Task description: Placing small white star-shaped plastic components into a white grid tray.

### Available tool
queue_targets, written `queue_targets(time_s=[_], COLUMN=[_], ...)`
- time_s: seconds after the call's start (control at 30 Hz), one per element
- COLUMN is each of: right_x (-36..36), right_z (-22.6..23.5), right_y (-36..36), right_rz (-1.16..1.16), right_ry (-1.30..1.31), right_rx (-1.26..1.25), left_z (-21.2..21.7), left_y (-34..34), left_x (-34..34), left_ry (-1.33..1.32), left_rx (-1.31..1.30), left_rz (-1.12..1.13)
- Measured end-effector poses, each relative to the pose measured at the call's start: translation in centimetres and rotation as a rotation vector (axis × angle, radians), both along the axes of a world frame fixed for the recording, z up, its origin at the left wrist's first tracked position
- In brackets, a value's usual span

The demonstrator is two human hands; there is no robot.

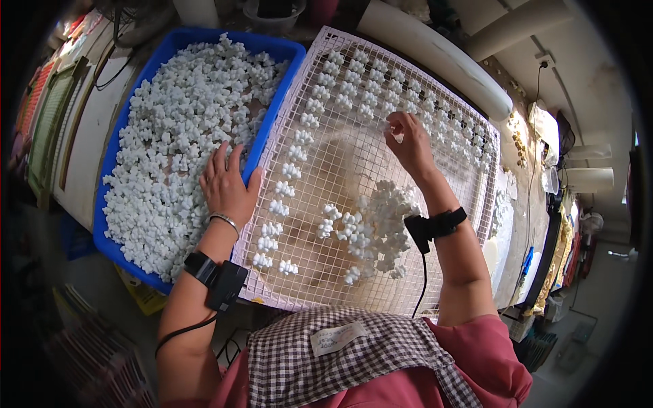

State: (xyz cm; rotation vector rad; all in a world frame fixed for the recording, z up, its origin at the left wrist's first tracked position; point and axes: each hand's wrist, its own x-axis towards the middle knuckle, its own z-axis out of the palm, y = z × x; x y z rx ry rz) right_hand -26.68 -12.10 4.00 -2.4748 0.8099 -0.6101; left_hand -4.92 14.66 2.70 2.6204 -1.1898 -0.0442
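Observation:
My left hand [228, 187] lies over the right side of a blue tray [109, 224]. Its fingers are stretched out and apart, touching small white knobbly pieces [187, 102] that fill the tray. Above the white wire grid [326, 163] my right hand [410, 143] has thumb and fingertips pinched together, close to the rows of white pieces [373, 87] set out on it. Whatever is in that pinch, if anything, is too small to make out. A loose heap of the same pieces [388, 221] lies on the grid near my right forearm.
Behind the grid lies a long pale roll [435, 58]. A clear plastic tub [274, 13] stands at the back. Wooden-framed screens [58, 129] lean at the left. A cable [423, 279] hangs from the band on my right wrist.

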Motion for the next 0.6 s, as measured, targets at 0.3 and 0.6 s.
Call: queue_targets(time_s=[0.3, 0.6], right_x=[0.1, 0.2], right_z=[-1.7, -1.4], right_y=[-1.9, -2.0], right_rz=[0.028, 0.096], right_ry=[0.056, 0.128], right_rx=[-0.209, -0.189], left_z=[0.0, -0.3], left_y=[0.1, 0.2], left_x=[0.0, 0.1], left_ry=[-0.022, -0.023], left_rx=[-0.009, -0.014], left_rz=[-0.008, -0.01])
